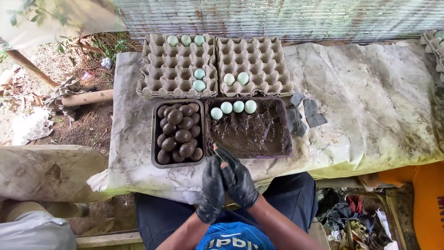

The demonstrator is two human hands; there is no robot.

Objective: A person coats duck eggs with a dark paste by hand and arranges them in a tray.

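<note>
Both hands, left hand (212, 190) and right hand (238, 178), wear black gloves and are pressed together at the near edge of the mud tray (249, 127). Can't tell if anything's held between them. Four pale eggs (232, 108) sit along the tray's far side on the table (370, 102), mud-coated eggs (178, 134) in the tray beside it. I'd guess they're fragile and slick once muddy, so cup the whole shell gently, no pinching.

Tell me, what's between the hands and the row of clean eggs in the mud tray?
Only wet brown mud. In the head view it fills the stretch from the hands up to the four pale eggs.
</note>
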